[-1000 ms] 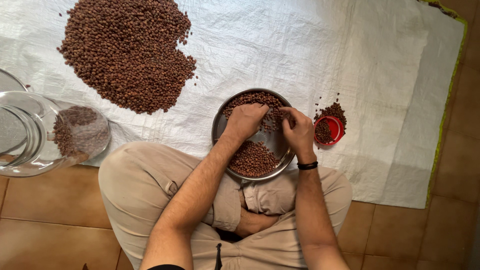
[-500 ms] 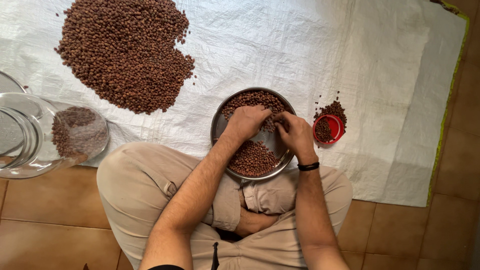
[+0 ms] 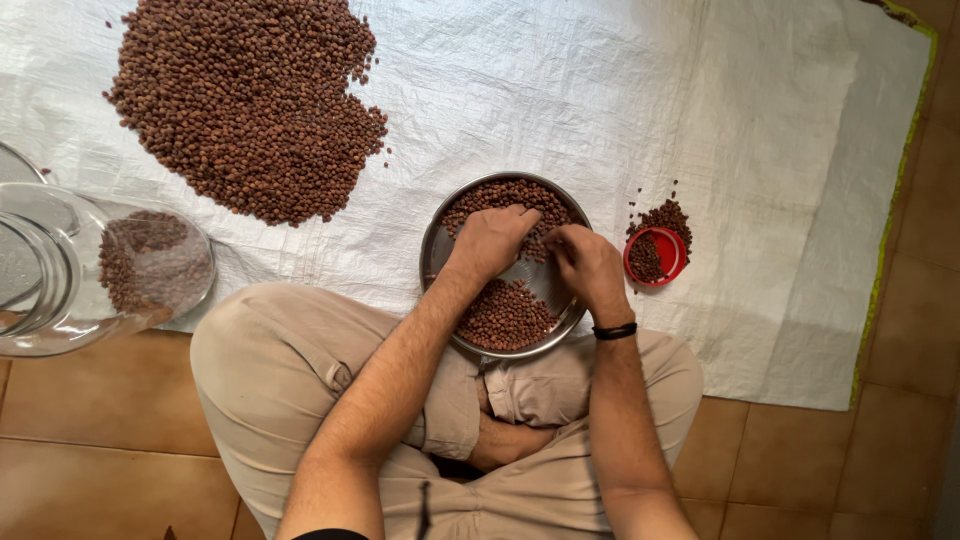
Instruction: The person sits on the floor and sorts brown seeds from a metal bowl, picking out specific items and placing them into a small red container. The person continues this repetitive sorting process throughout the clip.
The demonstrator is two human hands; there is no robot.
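A round steel plate (image 3: 433, 255) rests against my crossed legs and holds brown chickpeas in a far heap and a near heap (image 3: 505, 315). My left hand (image 3: 490, 240) lies palm down over the far heap, fingers curled on the grains. Close beside it, my right hand (image 3: 585, 262) hovers over the plate's right side with its fingers bent toward the grains. The two hands almost touch. I cannot tell whether either one pinches any grains.
A large pile of brown chickpeas (image 3: 245, 100) lies on the white woven sheet (image 3: 600, 90) at upper left. A clear glass jar (image 3: 90, 270) on its side holds some grains. A small red lid (image 3: 655, 257) with grains sits right of the plate. Brown floor tiles surround the sheet.
My right hand has drawn inward and down toward my left hand over the plate. The left hand has barely shifted.
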